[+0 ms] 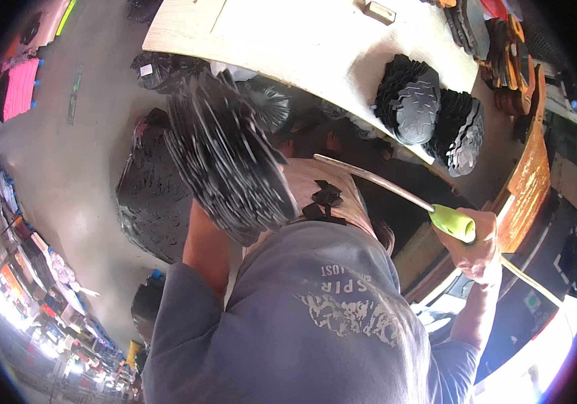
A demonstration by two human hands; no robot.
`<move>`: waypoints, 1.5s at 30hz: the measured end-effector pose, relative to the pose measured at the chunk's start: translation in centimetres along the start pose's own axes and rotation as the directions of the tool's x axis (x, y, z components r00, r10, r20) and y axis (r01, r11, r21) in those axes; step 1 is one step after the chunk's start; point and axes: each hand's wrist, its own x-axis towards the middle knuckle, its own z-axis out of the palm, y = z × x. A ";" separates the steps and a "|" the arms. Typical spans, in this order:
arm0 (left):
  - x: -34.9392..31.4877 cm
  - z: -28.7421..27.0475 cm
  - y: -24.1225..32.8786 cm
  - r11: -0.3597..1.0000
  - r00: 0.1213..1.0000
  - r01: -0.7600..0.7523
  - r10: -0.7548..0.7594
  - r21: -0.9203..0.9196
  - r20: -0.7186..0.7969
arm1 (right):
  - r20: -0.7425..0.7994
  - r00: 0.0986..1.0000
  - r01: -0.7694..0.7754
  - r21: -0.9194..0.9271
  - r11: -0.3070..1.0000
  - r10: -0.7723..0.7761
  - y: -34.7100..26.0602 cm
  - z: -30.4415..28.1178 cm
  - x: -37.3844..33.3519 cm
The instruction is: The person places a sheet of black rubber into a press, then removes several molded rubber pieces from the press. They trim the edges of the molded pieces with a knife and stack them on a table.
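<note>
A thick stack of black shoe soles [228, 161], slightly blurred, stands on edge at my left arm. My left forearm [205, 252] runs up beneath it, and the hand and fingers are hidden behind the soles, which they carry. On the right, my right hand [471, 249] is closed round the lime-green handle [453, 223] of a tool. Its long, thin metal shaft [376, 180] points left across my lap, its tip apart from the stack. I cannot make out whether the shaft is a blade or a rod.
Ahead is a pale table [288, 40] bearing two piles of black soles [418, 108] and a small block [380, 12]. Black bags [174, 71] lie by its edge. A large dark, rough-surfaced bundle [153, 188] stands on the left floor. Wooden boards [527, 178] stand at right.
</note>
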 end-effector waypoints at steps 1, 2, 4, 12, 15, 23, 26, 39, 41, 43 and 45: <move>-0.5 -0.3 0.8 0.996 1.000 0.021 -0.022 0.082 0.011 | -0.072 0.993 0.088 -0.049 0.995 -0.091 -0.2 0.1 0.2; -1.0 -0.6 1.7 0.993 0.999 0.041 -0.043 0.114 0.012 | -0.100 0.989 0.104 -0.042 0.994 -0.108 -0.4 0.0 0.6; -2.6 -1.3 3.1 0.981 0.996 0.091 -0.087 0.169 -0.032 | -0.169 0.985 0.033 0.036 0.999 -0.026 -0.7 -0.4 1.4; -3.6 -4.0 2.2 0.896 0.923 0.367 -0.318 0.248 -0.219 | 0.040 0.981 -0.194 0.068 0.979 0.191 1.5 -2.3 2.8; -1.2 -3.8 1.0 0.864 0.896 0.428 -0.368 0.264 -0.250 | -0.034 0.957 -0.280 0.145 0.949 0.288 3.9 -0.8 0.8; 6.3 -1.2 -3.1 0.733 0.792 0.603 -0.502 0.316 -0.347 | -0.206 0.978 -0.022 0.053 0.998 0.032 5.7 1.7 1.4; 8.3 -0.5 -4.7 0.671 0.755 0.653 -0.541 0.351 -0.372 | -0.360 0.927 0.176 0.186 0.967 -0.100 3.7 1.8 6.3; 6.7 -1.2 -6.7 0.710 0.733 0.624 -0.389 0.325 -0.558 | -0.074 0.987 -0.048 0.716 0.696 0.145 1.8 11.6 11.3; 6.6 -1.4 -6.5 0.731 0.717 0.605 -0.327 0.317 -0.615 | -0.015 0.986 -0.108 0.690 0.716 0.163 1.4 12.6 12.0; 6.6 -1.4 -6.0 0.750 0.749 0.575 -0.323 0.326 -0.578 | 0.009 0.990 -0.109 0.693 0.713 0.143 0.8 13.2 12.5; 6.7 -1.3 -5.3 0.756 0.739 0.586 -0.349 0.294 -0.577 | 0.057 0.987 -0.143 0.734 0.664 0.150 0.1 13.5 12.8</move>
